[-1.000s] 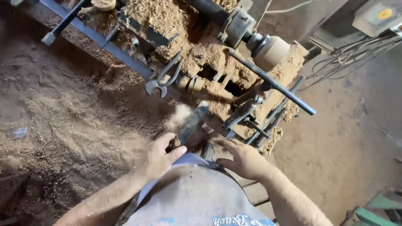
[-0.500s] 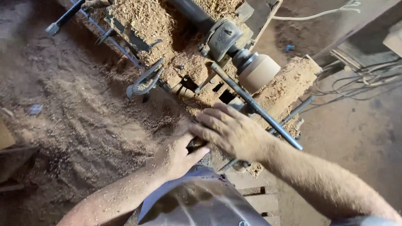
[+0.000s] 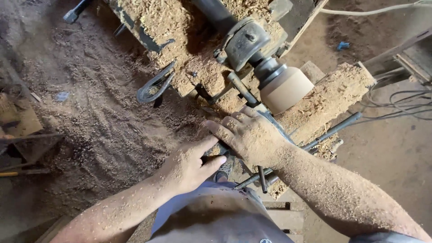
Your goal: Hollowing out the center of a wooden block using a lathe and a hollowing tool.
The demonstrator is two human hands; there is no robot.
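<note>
The sawdust-covered floor [image 3: 85,117] fills the picture from 7 to 11 o'clock, loose and deep, with a metal clamp [image 3: 155,85] lying on it at 10 o'clock from the hands. The wood lathe [image 3: 243,42] runs from 12 o'clock down toward the centre, its bed heaped with shavings. On its spindle sits a pale wooden workpiece [image 3: 285,87], a short round block, at 1 o'clock from the hands and close above the right one.

The right hand [image 3: 252,137] lies fingers-spread on the dark metal tool rest [image 3: 245,90] region just below the block; I cannot tell whether it grips anything beneath. The left hand [image 3: 191,164] sits at 8 o'clock from the right, thumb and fingers pinched toward a small dark part between the 2 hands, hidden too much to name. A long steel rod [image 3: 333,130] slants away at 3 o'clock.

Risk, as I judge it: the right knuckles are near the block, so if the spindle turns, skin or the dust-caked forearm could catch. Shavings hide edges and loose tools, so a slip is likely.

Open room lies at 9 o'clock over the floor; 12 to 2 o'clock is crowded by machine and cables [image 3: 396,99].
</note>
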